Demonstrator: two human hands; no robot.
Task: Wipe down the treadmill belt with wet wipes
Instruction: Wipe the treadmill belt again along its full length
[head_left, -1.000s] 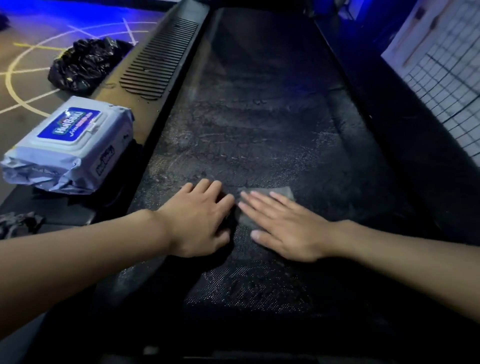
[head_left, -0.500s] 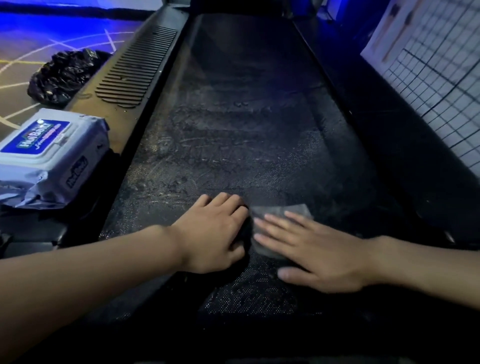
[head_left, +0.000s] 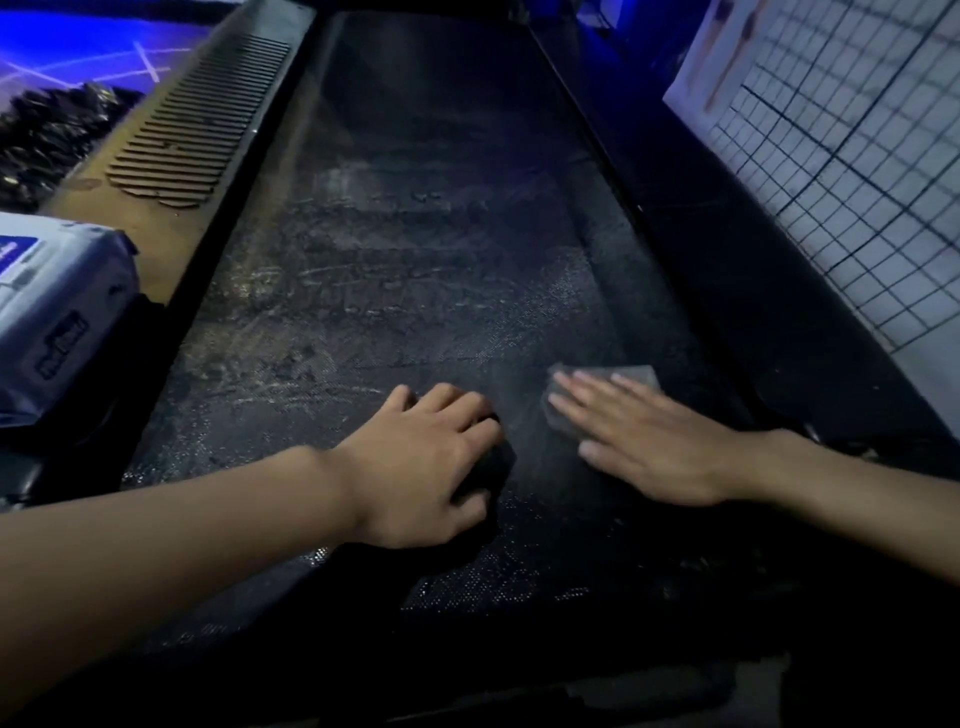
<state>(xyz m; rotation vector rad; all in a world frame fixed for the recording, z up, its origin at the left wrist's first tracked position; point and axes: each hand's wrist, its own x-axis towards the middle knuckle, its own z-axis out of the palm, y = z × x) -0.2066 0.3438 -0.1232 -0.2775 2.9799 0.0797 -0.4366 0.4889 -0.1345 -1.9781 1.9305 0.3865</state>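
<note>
The dark treadmill belt (head_left: 405, 249) runs away from me, dusty and streaked in its middle stretch. My right hand (head_left: 644, 441) lies flat with straight fingers on a grey wet wipe (head_left: 634, 376), pressing it onto the belt near the right edge. My left hand (head_left: 426, 462) rests palm down on the belt to the left of it, fingers slightly bent, with nothing visible in it. A gap of bare belt separates the two hands.
A white and blue pack of wet wipes (head_left: 57, 317) sits on the left side rail (head_left: 171, 218), which has a ribbed grip strip. A black plastic bag (head_left: 47, 135) lies on the floor beyond. A wire grid panel (head_left: 852, 182) stands along the right.
My right hand has slid the wipe to the right across the belt, away from my left hand. The left hand stays about where it was. The view has shifted right.
</note>
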